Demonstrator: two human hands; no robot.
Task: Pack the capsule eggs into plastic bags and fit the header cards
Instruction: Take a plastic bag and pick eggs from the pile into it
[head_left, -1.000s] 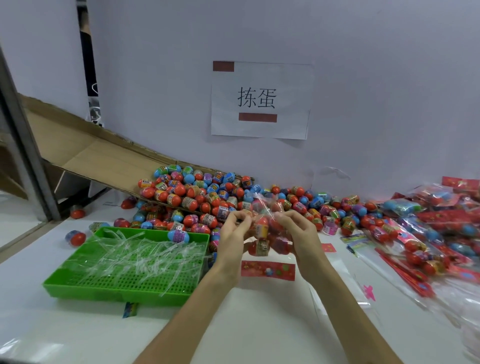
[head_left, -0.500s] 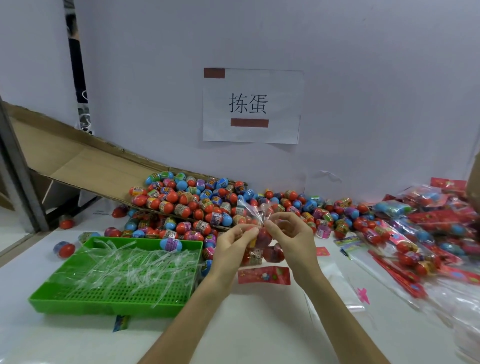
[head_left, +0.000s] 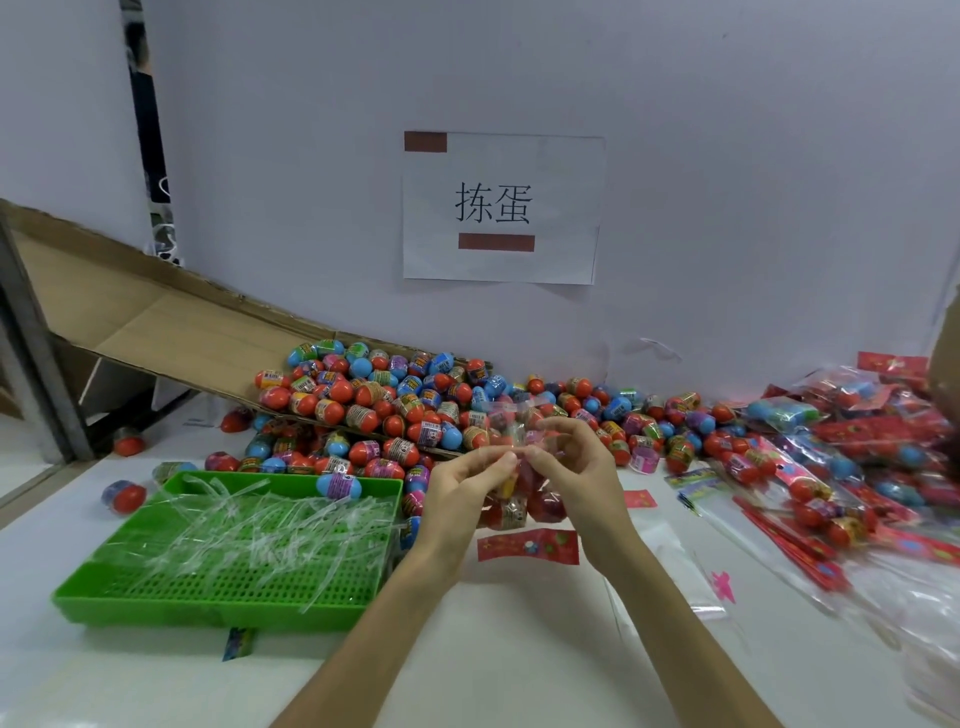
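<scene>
Pinched between left hand (head_left: 462, 488) and right hand (head_left: 576, 467): neck of clear plastic egg-filled bag (head_left: 511, 501), now gathered tighter (mouth closing); red paper header card (head_left: 527, 546) below wrists, unfitted.

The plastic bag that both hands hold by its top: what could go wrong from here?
1. The left hand and right hand pinch only the thin top of the plastic bag, and its weight hangs below; the film could slip.
2. The header card lies on the table; reaching for it probably leaves one hand holding the bag.
3. A blue egg sits at the green tray rim; a sweeping left hand might knock it.
</scene>
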